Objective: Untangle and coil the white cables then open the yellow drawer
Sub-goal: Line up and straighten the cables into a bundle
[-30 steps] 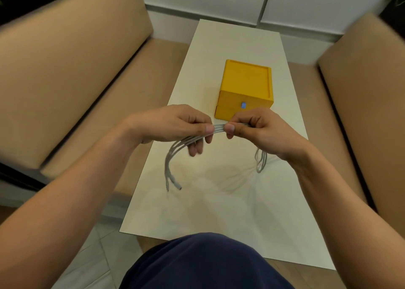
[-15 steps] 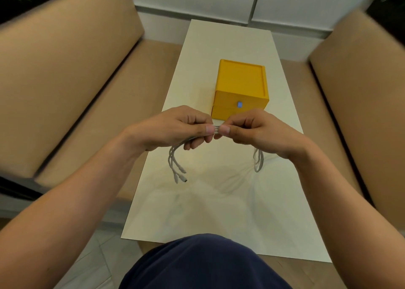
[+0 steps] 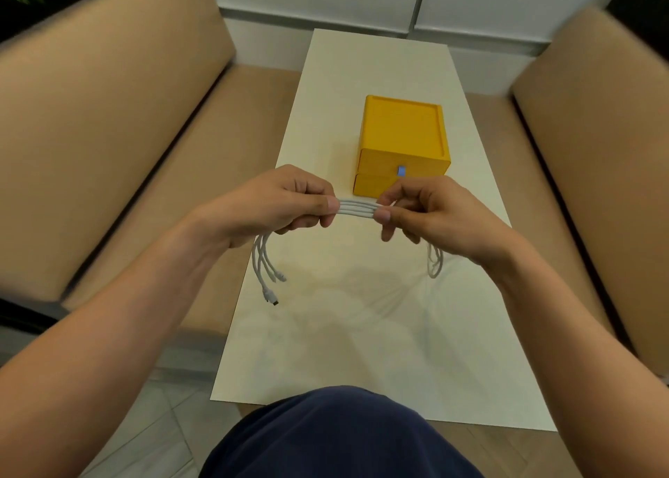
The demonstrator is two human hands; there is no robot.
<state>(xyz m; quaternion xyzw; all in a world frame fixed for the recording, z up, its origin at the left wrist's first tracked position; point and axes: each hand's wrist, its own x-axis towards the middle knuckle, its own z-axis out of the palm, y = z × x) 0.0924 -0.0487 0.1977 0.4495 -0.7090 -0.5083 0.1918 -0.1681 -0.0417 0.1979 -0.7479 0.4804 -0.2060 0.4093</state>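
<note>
A bundle of white cables (image 3: 356, 209) stretches between my two hands above the table. My left hand (image 3: 278, 202) pinches it at the left, and the plug ends hang down below that hand. My right hand (image 3: 423, 211) pinches the bundle at the right, where a loop of cable hangs under the wrist. Just behind my hands stands the yellow drawer box (image 3: 402, 144), its drawers closed, with a small blue tab on the front.
The long white table (image 3: 380, 314) runs away from me between two tan sofas (image 3: 108, 133) (image 3: 597, 115). My dark blue knee (image 3: 340, 437) is at the near edge. A white wall panel lies beyond the table.
My hands have drawn slightly apart, so a longer stretch of the cable bundle shows between them. The plug ends hang lower at the left.
</note>
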